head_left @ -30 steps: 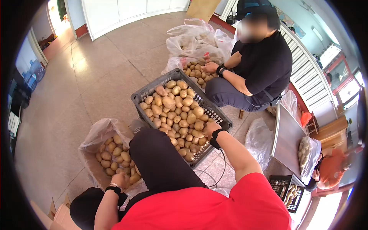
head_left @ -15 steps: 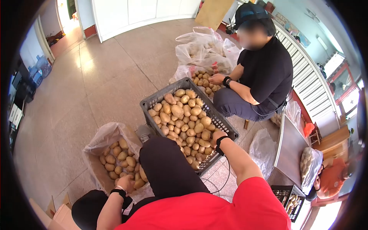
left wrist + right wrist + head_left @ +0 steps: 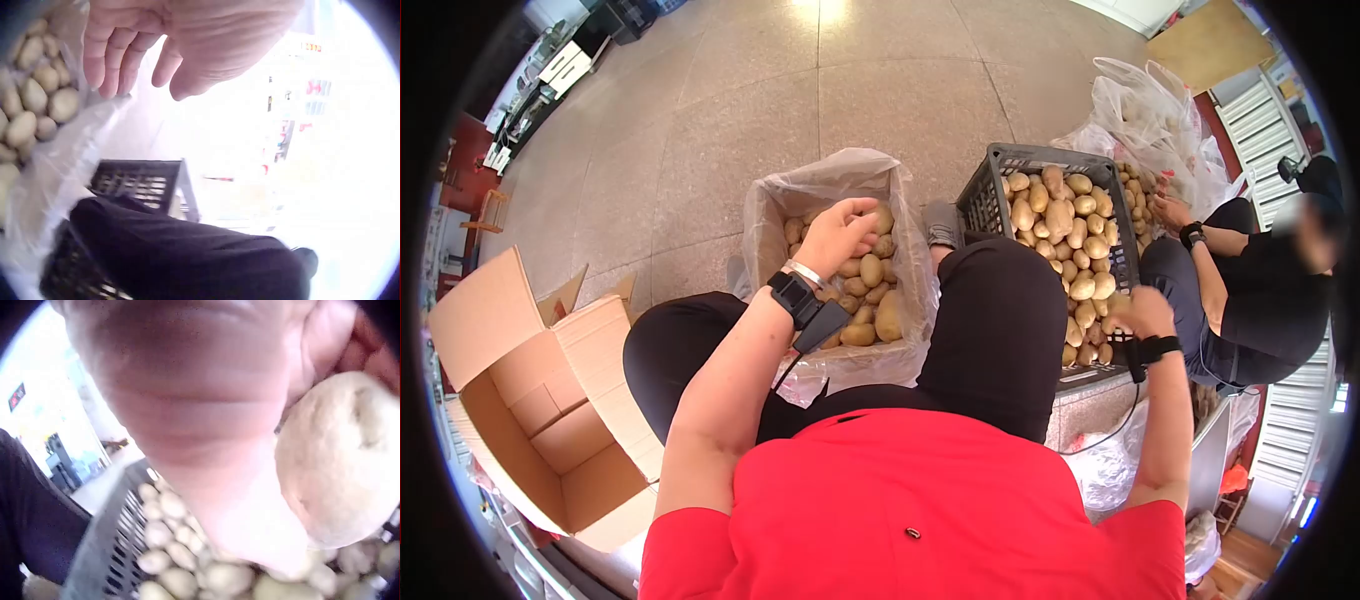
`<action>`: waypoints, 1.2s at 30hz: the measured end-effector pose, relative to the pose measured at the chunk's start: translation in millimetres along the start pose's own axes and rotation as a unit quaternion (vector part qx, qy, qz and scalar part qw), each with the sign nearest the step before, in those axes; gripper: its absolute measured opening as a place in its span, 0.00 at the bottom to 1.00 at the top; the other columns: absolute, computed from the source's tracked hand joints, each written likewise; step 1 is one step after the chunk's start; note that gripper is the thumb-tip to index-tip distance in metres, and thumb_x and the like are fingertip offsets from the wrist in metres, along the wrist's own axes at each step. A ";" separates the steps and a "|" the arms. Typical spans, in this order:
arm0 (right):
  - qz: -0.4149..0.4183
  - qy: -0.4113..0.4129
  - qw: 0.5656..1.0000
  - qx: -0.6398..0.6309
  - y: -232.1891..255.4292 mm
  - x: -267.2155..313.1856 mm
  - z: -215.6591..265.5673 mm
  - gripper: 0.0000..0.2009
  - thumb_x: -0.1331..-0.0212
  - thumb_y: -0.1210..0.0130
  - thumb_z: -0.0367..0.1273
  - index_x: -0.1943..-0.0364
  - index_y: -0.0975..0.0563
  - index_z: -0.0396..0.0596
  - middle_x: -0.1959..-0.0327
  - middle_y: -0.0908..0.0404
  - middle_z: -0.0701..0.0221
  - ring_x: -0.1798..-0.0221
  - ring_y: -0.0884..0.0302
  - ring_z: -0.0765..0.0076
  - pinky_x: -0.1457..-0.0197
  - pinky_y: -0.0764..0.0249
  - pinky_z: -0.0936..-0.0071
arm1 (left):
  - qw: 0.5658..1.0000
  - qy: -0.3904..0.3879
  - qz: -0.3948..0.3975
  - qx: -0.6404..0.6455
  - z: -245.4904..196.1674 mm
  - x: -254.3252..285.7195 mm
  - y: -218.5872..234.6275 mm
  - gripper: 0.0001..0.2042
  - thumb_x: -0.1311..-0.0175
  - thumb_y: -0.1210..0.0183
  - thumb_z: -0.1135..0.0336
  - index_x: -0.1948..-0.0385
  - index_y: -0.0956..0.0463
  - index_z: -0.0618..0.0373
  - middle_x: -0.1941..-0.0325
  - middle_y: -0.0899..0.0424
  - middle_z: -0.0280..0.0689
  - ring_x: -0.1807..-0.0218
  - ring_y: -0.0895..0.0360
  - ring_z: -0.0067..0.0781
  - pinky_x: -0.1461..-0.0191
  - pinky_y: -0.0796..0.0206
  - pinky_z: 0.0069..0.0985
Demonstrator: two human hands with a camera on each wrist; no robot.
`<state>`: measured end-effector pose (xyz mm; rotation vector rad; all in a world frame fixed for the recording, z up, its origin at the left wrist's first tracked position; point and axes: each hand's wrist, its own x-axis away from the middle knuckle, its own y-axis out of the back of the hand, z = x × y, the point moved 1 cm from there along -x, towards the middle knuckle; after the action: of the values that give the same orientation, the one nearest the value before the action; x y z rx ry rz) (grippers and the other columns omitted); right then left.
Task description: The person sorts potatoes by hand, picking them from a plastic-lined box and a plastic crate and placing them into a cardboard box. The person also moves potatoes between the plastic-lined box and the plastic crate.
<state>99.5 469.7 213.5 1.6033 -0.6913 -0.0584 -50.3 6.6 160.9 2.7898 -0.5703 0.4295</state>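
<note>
My left hand [image 3: 836,240] hovers over a box lined with a clear plastic bag [image 3: 762,215] and partly filled with potatoes [image 3: 860,333]. Its fingers are loosely bent with nothing between them, as the left wrist view also shows. On the other side, my right hand [image 3: 1150,313] grips a large pale potato [image 3: 340,462] between thumb and fingers, above the near right part of a black plastic crate [image 3: 990,165]. Many potatoes of mixed sizes [image 3: 1078,233] fill that crate. In the head view the right hand is blurred and mostly covers its potato.
An open cardboard box [image 3: 550,400] stands at the left. My knee [image 3: 1000,320] rises between the lined box and the crate. Another person [image 3: 1260,290] squats at the right beside plastic bags [image 3: 1145,115] of potatoes. A crumpled clear bag [image 3: 1105,470] lies near the crate.
The head view has swung left and down. My left hand has risen from the potatoes in the lined box. My right hand has lifted from the pile with a potato.
</note>
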 end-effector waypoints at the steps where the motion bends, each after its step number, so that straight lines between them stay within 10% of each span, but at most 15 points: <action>1: -0.053 0.012 0.998 -0.036 33.3 10.3 20.8 0.22 0.57 0.40 0.46 0.63 0.19 0.41 0.65 0.18 0.51 0.55 0.20 0.47 0.52 0.25 0.57 | 0.989 0.018 0.033 0.142 -12.8 3.3 -2.9 0.22 0.31 0.48 0.58 0.40 0.33 0.60 0.53 0.20 0.44 0.52 0.20 0.32 0.48 0.27 0.28; 6: -0.172 0.196 0.945 -0.198 154.8 75.3 137.4 0.19 0.52 0.42 0.45 0.68 0.21 0.39 0.68 0.19 0.51 0.59 0.22 0.43 0.56 0.27 0.56 | 0.929 -0.016 0.195 0.313 -61.4 31.5 -23.9 0.28 0.29 0.51 0.51 0.34 0.43 0.57 0.47 0.24 0.46 0.49 0.22 0.38 0.45 0.28 0.32; 10: -0.213 0.399 0.877 -0.165 158.1 94.3 220.0 0.19 0.52 0.40 0.45 0.76 0.24 0.39 0.74 0.21 0.52 0.66 0.21 0.46 0.60 0.27 0.58 | 0.852 -0.043 0.304 0.424 -84.4 48.9 -33.5 0.31 0.28 0.56 0.46 0.31 0.49 0.55 0.40 0.28 0.45 0.43 0.25 0.38 0.43 0.29 0.34; 14: -0.193 0.461 0.845 -0.192 128.8 89.7 276.7 0.18 0.50 0.43 0.44 0.72 0.24 0.40 0.72 0.20 0.54 0.62 0.21 0.46 0.58 0.26 0.56 | 0.860 -0.030 0.205 0.466 -73.9 39.6 -25.5 0.28 0.31 0.49 0.51 0.34 0.45 0.50 0.39 0.31 0.41 0.45 0.25 0.36 0.44 0.30 0.41; 19: -0.250 0.426 0.815 -0.302 129.6 82.6 251.7 0.14 0.47 0.44 0.39 0.67 0.22 0.40 0.68 0.19 0.54 0.63 0.20 0.48 0.59 0.25 0.58 | 0.939 0.097 0.063 0.323 -4.0 9.2 9.9 0.25 0.34 0.47 0.59 0.37 0.43 0.49 0.50 0.30 0.39 0.60 0.24 0.37 0.59 0.26 0.37; 23: -0.257 0.231 0.827 -0.443 119.0 61.4 161.2 0.13 0.47 0.39 0.36 0.65 0.22 0.40 0.69 0.18 0.57 0.66 0.20 0.50 0.62 0.26 0.65 | 0.972 0.197 -0.085 0.098 96.4 -9.5 19.9 0.28 0.43 0.41 0.59 0.40 0.38 0.52 0.57 0.23 0.39 0.56 0.21 0.45 0.56 0.25 0.39; 25: -0.293 0.190 0.868 -0.354 66.3 34.3 108.9 0.12 0.45 0.40 0.36 0.66 0.22 0.40 0.69 0.18 0.56 0.66 0.20 0.50 0.62 0.25 0.63 | 0.949 0.151 -0.114 -0.253 157.7 -16.7 29.8 0.28 0.47 0.39 0.59 0.44 0.34 0.54 0.52 0.20 0.47 0.49 0.22 0.50 0.48 0.28 0.39; 28: -0.127 0.118 0.961 -0.217 -54.0 38.8 57.4 0.12 0.42 0.44 0.37 0.65 0.23 0.40 0.66 0.20 0.52 0.60 0.22 0.44 0.59 0.28 0.56 | 0.900 0.197 -0.050 -0.386 183.3 8.7 24.9 0.33 0.50 0.37 0.59 0.41 0.40 0.56 0.46 0.27 0.60 0.44 0.27 0.56 0.40 0.33 0.38; 31: -0.064 0.151 0.951 -0.262 -183.9 49.6 23.7 0.14 0.40 0.49 0.41 0.56 0.26 0.47 0.59 0.23 0.55 0.54 0.25 0.44 0.55 0.30 0.52 | 0.871 0.255 -0.017 -0.419 184.4 21.2 19.0 0.30 0.48 0.38 0.59 0.43 0.39 0.56 0.43 0.33 0.64 0.43 0.27 0.58 0.39 0.33 0.39; 36: -0.129 0.000 0.957 -0.259 -166.0 90.7 60.0 0.11 0.39 0.50 0.42 0.59 0.24 0.54 0.62 0.21 0.61 0.58 0.22 0.47 0.58 0.27 0.56 | 0.865 0.271 -0.014 -0.421 202.3 22.1 18.4 0.31 0.47 0.38 0.58 0.42 0.39 0.56 0.42 0.33 0.64 0.41 0.30 0.57 0.38 0.34 0.37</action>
<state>213.2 373.3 82.6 1.1745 -0.4150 -0.4000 8.6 -79.7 -14.7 1.7317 -0.4300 0.7123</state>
